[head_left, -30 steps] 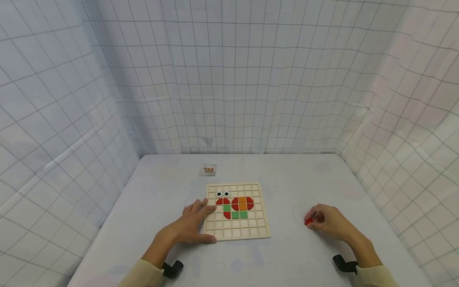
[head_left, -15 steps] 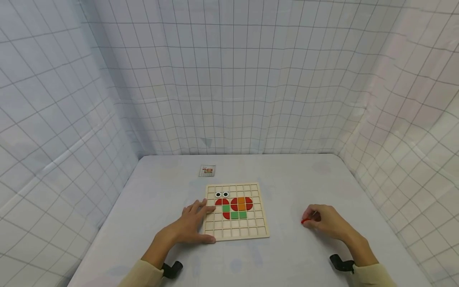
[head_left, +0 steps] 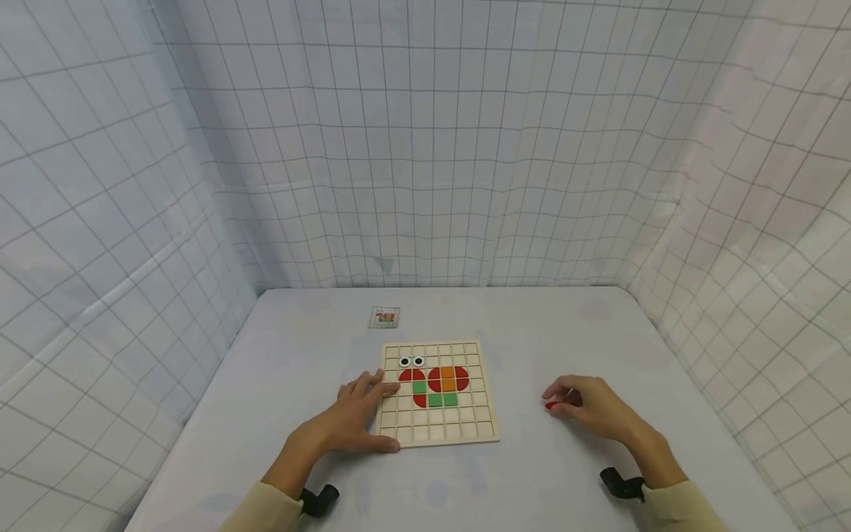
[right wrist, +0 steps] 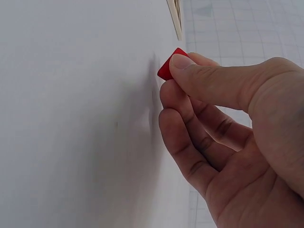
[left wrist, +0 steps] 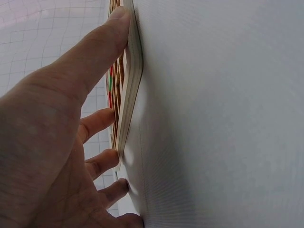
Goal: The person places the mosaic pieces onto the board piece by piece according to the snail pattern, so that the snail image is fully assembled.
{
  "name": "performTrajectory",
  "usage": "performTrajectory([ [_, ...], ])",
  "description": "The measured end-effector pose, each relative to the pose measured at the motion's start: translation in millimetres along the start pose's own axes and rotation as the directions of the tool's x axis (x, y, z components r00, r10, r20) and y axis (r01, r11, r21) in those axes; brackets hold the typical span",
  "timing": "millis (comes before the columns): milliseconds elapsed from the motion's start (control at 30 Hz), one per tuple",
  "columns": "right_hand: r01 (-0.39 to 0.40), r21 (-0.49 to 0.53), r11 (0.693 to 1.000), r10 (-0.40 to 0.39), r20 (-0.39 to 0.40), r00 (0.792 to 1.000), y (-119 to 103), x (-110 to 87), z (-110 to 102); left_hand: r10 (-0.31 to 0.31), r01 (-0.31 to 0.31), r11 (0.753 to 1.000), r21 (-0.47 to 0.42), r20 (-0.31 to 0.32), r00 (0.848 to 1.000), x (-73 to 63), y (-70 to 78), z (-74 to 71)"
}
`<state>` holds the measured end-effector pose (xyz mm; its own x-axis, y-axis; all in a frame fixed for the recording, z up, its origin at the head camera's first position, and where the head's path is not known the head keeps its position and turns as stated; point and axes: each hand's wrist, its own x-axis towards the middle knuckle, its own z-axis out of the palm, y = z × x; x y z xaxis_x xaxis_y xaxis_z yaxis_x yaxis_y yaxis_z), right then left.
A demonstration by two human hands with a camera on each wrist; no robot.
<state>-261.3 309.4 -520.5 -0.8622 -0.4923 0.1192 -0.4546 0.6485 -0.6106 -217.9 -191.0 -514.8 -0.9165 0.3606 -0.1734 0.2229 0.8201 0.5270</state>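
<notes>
A square wooden grid board (head_left: 465,432) lies on the table in the head view, with red, orange and green tiles and two eye tiles set in its cells. My left hand (head_left: 355,421) rests on the board's left side, fingers spread; in the left wrist view the thumb (left wrist: 102,47) touches the board's edge (left wrist: 135,61). To the right of the board, my right hand (head_left: 595,406) pinches a red tile (right wrist: 167,69) between thumb and fingers, just above the table. Part of that tile is hidden by the thumb.
Behind the board lies a small picture card (head_left: 384,318) with a similar coloured figure. Grid-patterned white cloth (head_left: 425,185) walls the table at the back and both sides.
My right hand has moved left toward the board, carrying the red tile. The left hand and the board stay in place.
</notes>
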Motion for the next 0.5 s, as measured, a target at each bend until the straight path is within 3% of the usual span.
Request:
performTrajectory([
  [500,0.08,-0.031,0.996,-0.079,0.016,0.997,-21,29.4,19,-0.015,0.015,1.0,0.009,0.005,1.0,1.5,0.6,0.1],
])
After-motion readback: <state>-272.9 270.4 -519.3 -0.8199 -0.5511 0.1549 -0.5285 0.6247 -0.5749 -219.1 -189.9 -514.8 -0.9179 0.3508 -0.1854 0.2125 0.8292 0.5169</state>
